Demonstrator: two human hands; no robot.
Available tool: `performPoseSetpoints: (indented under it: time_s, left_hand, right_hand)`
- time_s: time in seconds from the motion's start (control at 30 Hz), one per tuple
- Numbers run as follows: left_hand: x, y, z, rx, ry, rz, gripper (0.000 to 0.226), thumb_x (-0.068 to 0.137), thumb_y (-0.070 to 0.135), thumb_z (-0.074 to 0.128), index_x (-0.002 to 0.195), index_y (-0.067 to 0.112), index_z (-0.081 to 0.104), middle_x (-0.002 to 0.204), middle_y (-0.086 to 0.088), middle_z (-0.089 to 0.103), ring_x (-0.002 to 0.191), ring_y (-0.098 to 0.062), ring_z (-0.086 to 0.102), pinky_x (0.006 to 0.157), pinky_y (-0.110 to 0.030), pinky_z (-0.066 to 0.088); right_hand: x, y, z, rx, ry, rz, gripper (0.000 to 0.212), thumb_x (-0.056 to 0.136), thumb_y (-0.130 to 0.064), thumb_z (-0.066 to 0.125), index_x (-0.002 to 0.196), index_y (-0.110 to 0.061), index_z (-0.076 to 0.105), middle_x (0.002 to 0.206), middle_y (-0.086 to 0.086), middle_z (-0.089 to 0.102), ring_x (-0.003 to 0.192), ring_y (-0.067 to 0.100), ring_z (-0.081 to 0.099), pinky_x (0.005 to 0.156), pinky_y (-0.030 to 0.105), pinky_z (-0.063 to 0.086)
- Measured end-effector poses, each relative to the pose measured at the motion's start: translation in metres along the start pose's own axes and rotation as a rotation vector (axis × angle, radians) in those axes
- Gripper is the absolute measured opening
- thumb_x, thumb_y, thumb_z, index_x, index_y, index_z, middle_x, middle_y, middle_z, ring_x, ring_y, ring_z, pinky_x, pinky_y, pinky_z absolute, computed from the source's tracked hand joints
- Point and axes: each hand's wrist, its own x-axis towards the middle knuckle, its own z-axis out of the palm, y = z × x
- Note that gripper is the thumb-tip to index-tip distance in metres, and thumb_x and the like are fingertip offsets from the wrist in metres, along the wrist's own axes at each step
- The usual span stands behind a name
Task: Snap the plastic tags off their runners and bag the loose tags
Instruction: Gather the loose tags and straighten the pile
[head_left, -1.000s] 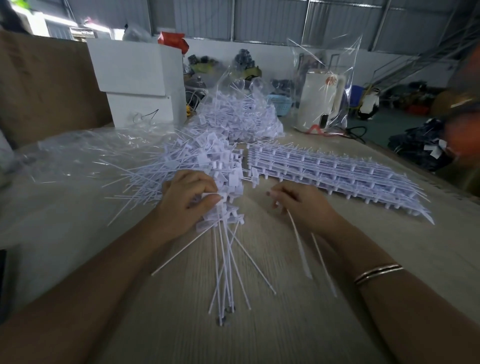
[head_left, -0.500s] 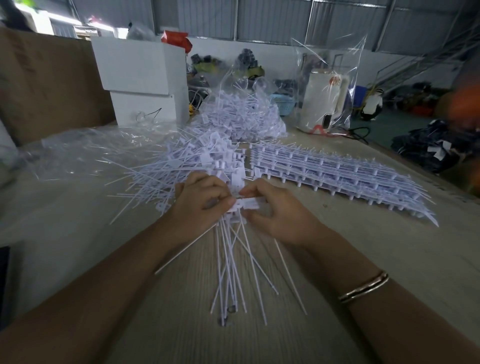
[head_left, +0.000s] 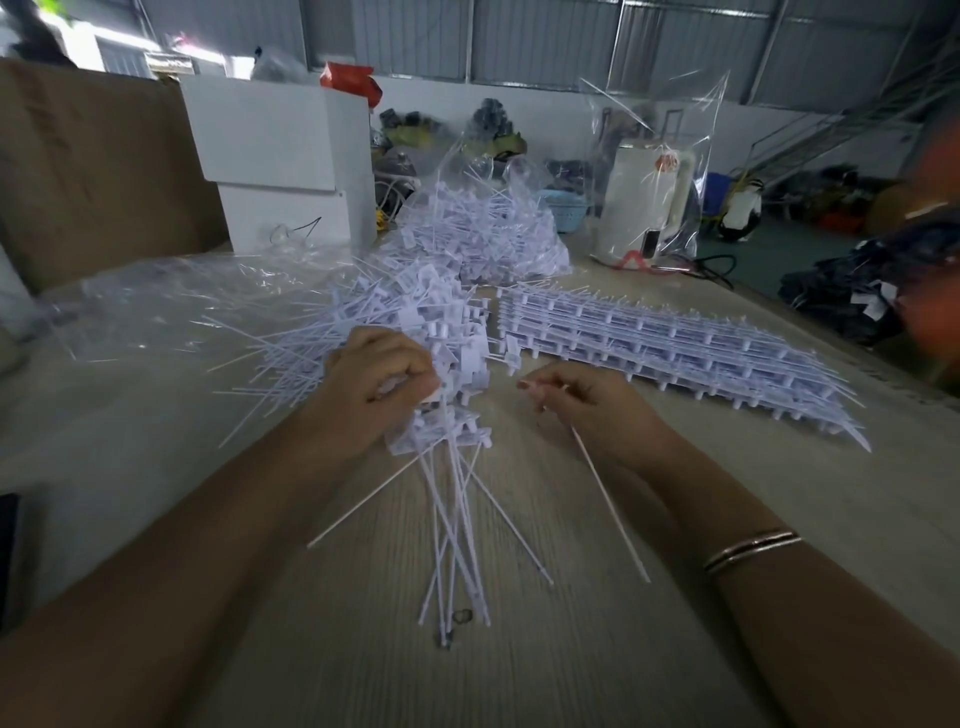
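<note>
Light was dim and soft; a bright window (head_left: 119, 52) glared above the cardboard sheet (head_left: 98, 171). Right of it, edges bowed and blurred.

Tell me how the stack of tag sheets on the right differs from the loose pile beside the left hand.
The stack lies flat in tidy layers, its tags joined in rows; the pile is a jumbled heap with thin tails pointing every way. The stack lies untouched, apart from both hands; the left hand grips a bunch at the pile's near edge. Both are pale plastic and rest on the table.
</note>
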Motion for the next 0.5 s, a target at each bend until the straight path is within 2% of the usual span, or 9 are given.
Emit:
performPoseSetpoints:
  time_s: [0.07,0.1,0.2,0.27,0.33,0.4,0.43,0.47,0.5]
  left_hand:
    - [-0.001,-0.007,-0.001,0.090,-0.011,-0.110,0.049,0.075,0.056,0.047,0.083,0.015,0.072,0.094,0.013,0.060,0.110,-0.022,0.045,0.097,-0.049,0.029]
    - [-0.001,-0.007,0.000,0.173,-0.028,-0.141,0.049,0.073,0.060,0.048,0.084,0.018,0.072,0.096,0.015,0.059,0.112,-0.019,0.044,0.097,-0.046,0.027]
    - [0.001,-0.004,0.009,0.407,-0.021,-0.150,0.047,0.076,0.064,0.055,0.097,0.024,0.070,0.104,0.010,0.058,0.111,-0.019,0.044,0.093,-0.043,0.031]
    - [0.002,0.000,0.009,0.455,0.117,-0.152,0.037,0.082,0.054,0.059,0.098,0.021,0.065,0.101,0.004,0.059,0.103,-0.021,0.048,0.084,-0.037,0.030]
    - [0.002,0.006,0.000,0.365,0.178,-0.217,0.038,0.085,0.056,0.046,0.082,0.020,0.057,0.081,0.004,0.058,0.082,-0.021,0.055,0.071,-0.034,0.036]
    - [0.003,0.015,-0.013,0.332,0.065,-0.365,0.061,0.079,0.072,0.019,0.057,0.021,0.046,0.056,0.004,0.050,0.060,-0.020,0.054,0.064,-0.032,0.039]
    - [0.001,0.018,-0.020,0.421,-0.056,-0.450,0.075,0.071,0.079,0.006,0.049,0.018,0.044,0.051,0.002,0.048,0.057,-0.021,0.054,0.068,-0.032,0.041]
    - [-0.001,0.021,-0.025,0.526,-0.201,-0.529,0.088,0.064,0.082,-0.005,0.048,0.014,0.049,0.055,-0.001,0.054,0.062,-0.021,0.056,0.075,-0.033,0.042]
    - [-0.003,0.023,-0.028,0.596,-0.341,-0.588,0.100,0.058,0.085,-0.011,0.057,0.013,0.059,0.069,-0.003,0.063,0.074,-0.021,0.059,0.081,-0.034,0.040]
  right_hand:
    - [0.000,0.001,0.012,0.110,0.016,0.035,0.009,0.091,-0.030,0.059,0.089,-0.037,0.065,0.085,-0.018,0.064,0.071,-0.005,0.058,0.059,0.009,0.042]
    - [0.003,-0.002,0.022,0.133,0.040,0.029,0.007,0.089,-0.032,0.061,0.092,-0.034,0.066,0.088,-0.017,0.064,0.074,-0.005,0.058,0.061,0.012,0.044]
    - [0.014,-0.014,0.047,-0.005,0.066,-0.073,0.023,0.089,-0.034,0.060,0.107,-0.020,0.066,0.093,-0.008,0.057,0.077,0.002,0.058,0.070,0.024,0.050]
    - [0.016,-0.014,0.050,-0.089,0.067,-0.075,0.035,0.094,-0.035,0.052,0.122,-0.016,0.059,0.103,-0.002,0.053,0.089,0.007,0.053,0.079,0.024,0.044]
    - [0.011,-0.012,0.043,-0.039,0.118,-0.025,0.033,0.096,-0.038,0.046,0.121,-0.020,0.058,0.111,-0.003,0.053,0.094,0.004,0.052,0.078,0.019,0.041]
    - [0.002,-0.012,0.032,0.064,0.176,0.054,0.025,0.095,-0.040,0.045,0.097,-0.023,0.063,0.097,-0.009,0.059,0.079,-0.006,0.055,0.061,0.010,0.041]
    - [-0.001,-0.013,0.026,0.053,0.164,0.108,0.027,0.094,-0.042,0.045,0.085,-0.023,0.063,0.086,-0.010,0.061,0.069,-0.007,0.056,0.054,0.008,0.039]
    - [-0.002,-0.013,0.020,-0.038,0.108,0.157,0.035,0.093,-0.045,0.044,0.077,-0.021,0.064,0.078,-0.009,0.062,0.061,-0.004,0.056,0.051,0.010,0.038]
    - [-0.003,-0.014,0.017,-0.155,0.013,0.196,0.045,0.094,-0.047,0.040,0.074,-0.017,0.066,0.074,-0.005,0.063,0.059,0.001,0.055,0.053,0.014,0.039]
